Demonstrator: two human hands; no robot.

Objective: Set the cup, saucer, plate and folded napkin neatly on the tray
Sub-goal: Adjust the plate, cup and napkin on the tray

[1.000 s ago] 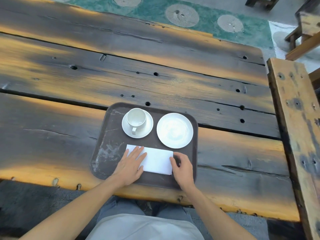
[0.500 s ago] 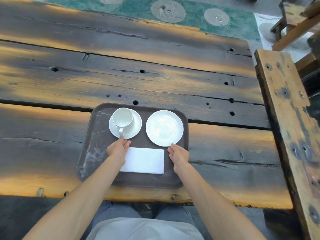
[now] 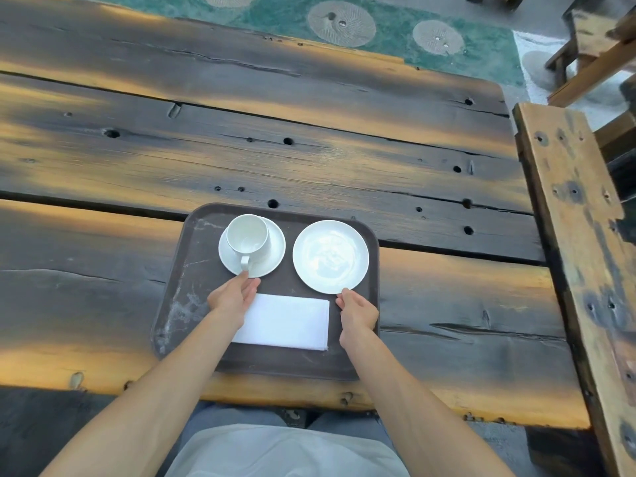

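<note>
A dark brown tray (image 3: 179, 297) lies at the near edge of the wooden table. On its far left a white cup (image 3: 247, 234) stands on a white saucer (image 3: 272, 251), handle toward me. A white plate (image 3: 330, 256) sits at the far right. A folded white napkin (image 3: 285, 320) lies flat along the near side. My left hand (image 3: 232, 296) reaches with straight fingers to the saucer's near rim and touches it. My right hand (image 3: 356, 309) has its fingertips at the plate's near rim, fingers relaxed.
The table (image 3: 241, 149) is made of dark, worn planks with holes and gaps. A wooden bench (image 3: 578, 235) runs along the right side. More wooden furniture (image 3: 592, 46) stands at the far right, on a green patterned floor (image 3: 344, 25) beyond the table.
Both hands left the napkin and moved forward: the left to the saucer's near rim, the right to the plate's near rim. The napkin stays flat on the tray.
</note>
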